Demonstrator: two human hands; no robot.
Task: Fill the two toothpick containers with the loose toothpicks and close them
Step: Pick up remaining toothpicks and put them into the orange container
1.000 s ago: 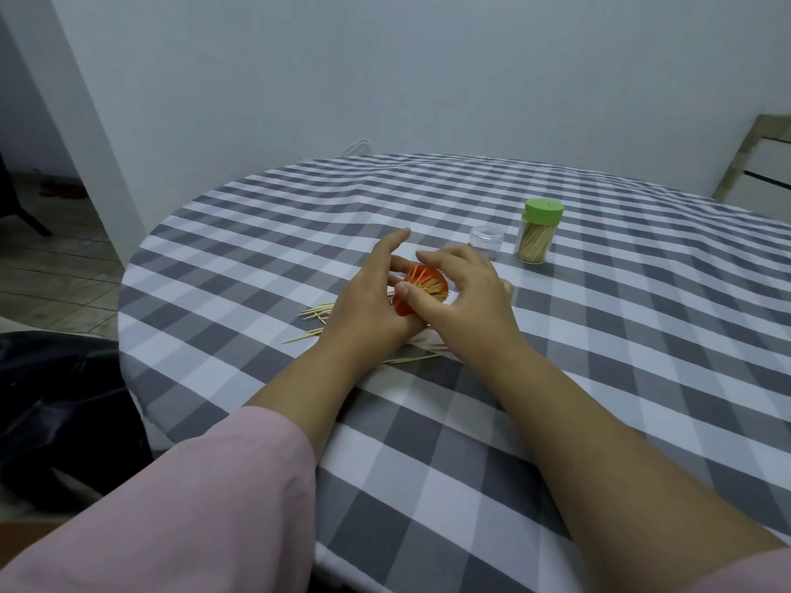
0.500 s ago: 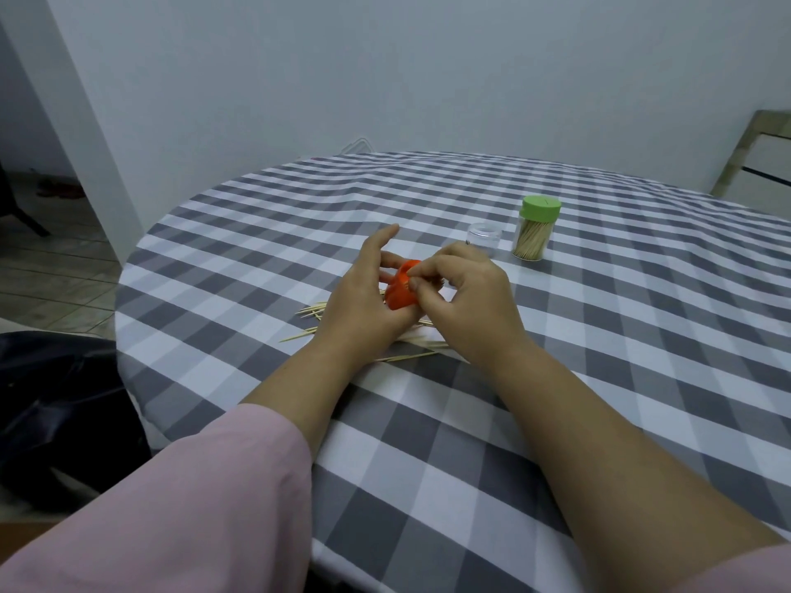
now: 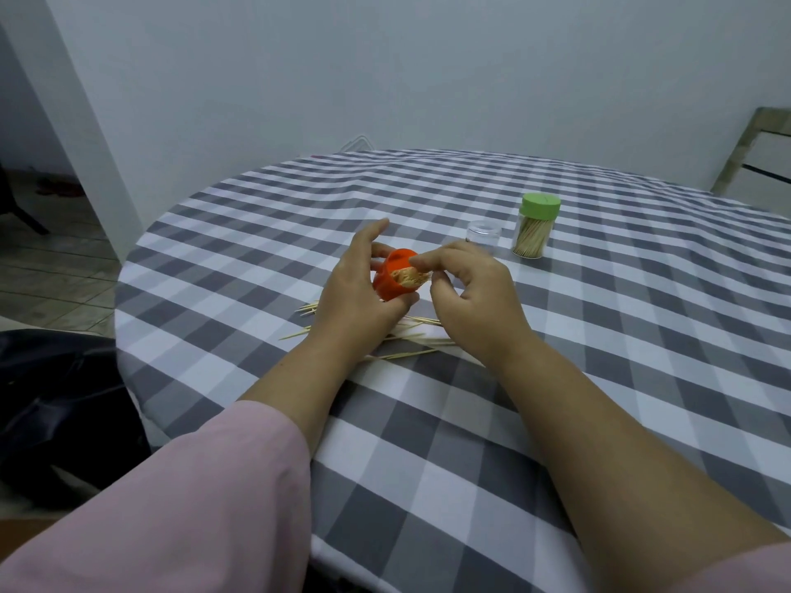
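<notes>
We see an orange toothpick container (image 3: 391, 279) tipped on its side above the tabletop (image 3: 642, 336), its open mouth turned to the right with a bundle of toothpicks (image 3: 414, 277) sticking out. A clear empty cap (image 3: 483, 235) stands further back. Just beside it stands the second container (image 3: 535, 232), upright, clear-walled, full of toothpicks and closed with a green lid (image 3: 540, 205). Loose toothpicks (image 3: 406, 342) lie scattered on the checked cloth nearer us.

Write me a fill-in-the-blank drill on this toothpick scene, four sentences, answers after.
1. The left hand grips an ____ cap packed with toothpicks.
2. The closed container has a ____ lid.
3. Loose toothpicks lie on the ____ tablecloth.
4. The clear empty jar stands ____ of the closed container.

Missing words: orange; green; checked; left
</notes>
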